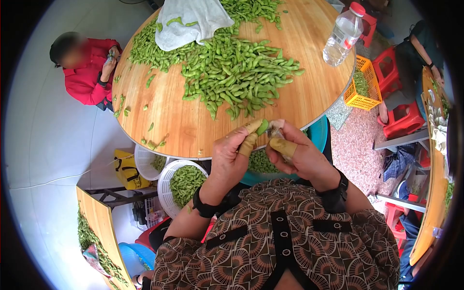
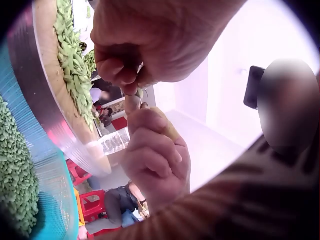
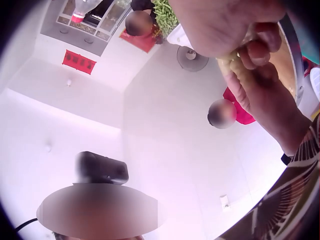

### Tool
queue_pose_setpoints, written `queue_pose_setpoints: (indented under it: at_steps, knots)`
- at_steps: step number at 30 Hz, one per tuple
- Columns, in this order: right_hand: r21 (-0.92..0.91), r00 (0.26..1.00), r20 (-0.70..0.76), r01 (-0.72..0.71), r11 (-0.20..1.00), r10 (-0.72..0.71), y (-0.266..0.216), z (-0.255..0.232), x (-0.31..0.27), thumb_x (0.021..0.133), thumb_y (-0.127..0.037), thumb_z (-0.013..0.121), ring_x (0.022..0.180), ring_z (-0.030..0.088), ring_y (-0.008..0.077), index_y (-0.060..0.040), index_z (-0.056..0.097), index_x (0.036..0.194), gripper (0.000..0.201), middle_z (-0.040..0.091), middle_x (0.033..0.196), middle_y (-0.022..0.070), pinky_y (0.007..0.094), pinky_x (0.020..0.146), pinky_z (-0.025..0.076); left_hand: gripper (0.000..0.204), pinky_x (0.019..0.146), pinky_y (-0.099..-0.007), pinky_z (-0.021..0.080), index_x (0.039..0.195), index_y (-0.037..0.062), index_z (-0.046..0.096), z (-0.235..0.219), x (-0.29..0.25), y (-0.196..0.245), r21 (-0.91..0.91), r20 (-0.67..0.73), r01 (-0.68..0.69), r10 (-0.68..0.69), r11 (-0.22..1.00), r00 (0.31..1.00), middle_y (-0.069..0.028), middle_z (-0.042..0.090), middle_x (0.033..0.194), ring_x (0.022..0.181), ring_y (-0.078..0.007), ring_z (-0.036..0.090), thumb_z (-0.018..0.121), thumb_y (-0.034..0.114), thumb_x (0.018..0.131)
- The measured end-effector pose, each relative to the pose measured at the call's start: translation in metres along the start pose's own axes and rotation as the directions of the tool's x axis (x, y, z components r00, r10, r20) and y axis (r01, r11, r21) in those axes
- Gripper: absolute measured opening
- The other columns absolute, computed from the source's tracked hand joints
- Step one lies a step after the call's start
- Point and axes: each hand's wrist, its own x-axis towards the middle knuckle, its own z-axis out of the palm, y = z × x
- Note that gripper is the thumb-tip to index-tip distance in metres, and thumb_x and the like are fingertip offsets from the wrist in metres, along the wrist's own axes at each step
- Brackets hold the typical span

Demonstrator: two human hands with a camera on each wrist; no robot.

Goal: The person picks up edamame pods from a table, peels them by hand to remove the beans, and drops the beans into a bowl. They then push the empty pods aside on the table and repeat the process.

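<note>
Close to the near table edge, my left hand (image 1: 230, 151) pinches a green edamame pod (image 1: 262, 127) between thumb and forefinger, both in tan finger covers. My right hand (image 1: 300, 153) has its fingers curled, pinching at the pod's other end; a tan cover wraps its thumb, and a whitish one a fingertip. In the left wrist view, the fingertips of the left hand (image 2: 160, 37) and right hand (image 2: 155, 155) meet around the pod, which they mostly hide. A large heap of edamame pods (image 1: 237, 72) lies on the round wooden table (image 1: 159, 116) beyond both hands.
A water bottle (image 1: 344, 35) and a white cloth (image 1: 191, 21) are on the table. Below its edge are a white basket (image 1: 166, 186) of beans and a teal basin (image 1: 317, 133). A person in red (image 1: 87, 72) sits at left; a yellow crate (image 1: 367, 84) stands right.
</note>
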Motion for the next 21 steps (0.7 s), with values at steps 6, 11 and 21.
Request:
queue_pose_setpoints:
  at_steps: [6, 11, 21]
  knots:
    - [-0.013, 1.000, -0.016, 0.001, 1.000, -0.001, 0.000, 0.001, 0.000, 0.099, -0.013, 0.043, 0.046, 0.040, 0.0065, -0.0127, 0.042, 0.130, 0.031, 0.054, 0.074, 0.0041, 0.0195, 0.039, 0.029, 0.027, 0.075, -0.0295, 0.054, 0.114, -0.0028, 0.062, 0.008, 0.001, 0.000, 0.069, -0.056, -0.111, 0.115, 0.991, 0.992, -0.0153, 0.068, 0.099, 0.088, -0.0213, 0.068, 0.056, -0.006, 0.088]
    - [0.015, 1.000, 0.014, -0.017, 1.000, 0.017, 0.001, -0.003, -0.002, 0.099, -0.016, 0.046, 0.045, 0.040, 0.0054, -0.0102, 0.046, 0.122, 0.023, 0.053, 0.071, 0.0017, 0.0189, 0.039, 0.027, 0.029, 0.061, -0.0305, 0.051, 0.117, -0.0010, 0.062, 0.002, -0.002, 0.008, 0.374, 0.043, -0.325, 0.334, 0.869, 0.942, -0.0095, 0.066, 0.084, 0.072, -0.0170, 0.064, 0.057, -0.005, 0.088]
    - [0.345, 0.969, 0.092, -0.246, 0.906, 0.228, 0.008, -0.018, 0.001, 0.095, -0.017, 0.050, 0.038, 0.037, 0.0066, -0.0100, 0.049, 0.115, 0.021, 0.055, 0.069, 0.0029, 0.0205, 0.033, 0.023, 0.025, 0.061, -0.0264, 0.050, 0.116, 0.0018, 0.062, 0.010, -0.005, 0.003, -0.185, 0.073, 0.217, -0.207, 0.959, 0.976, -0.0007, 0.064, 0.084, 0.071, -0.0115, 0.060, 0.060, 0.002, 0.091]
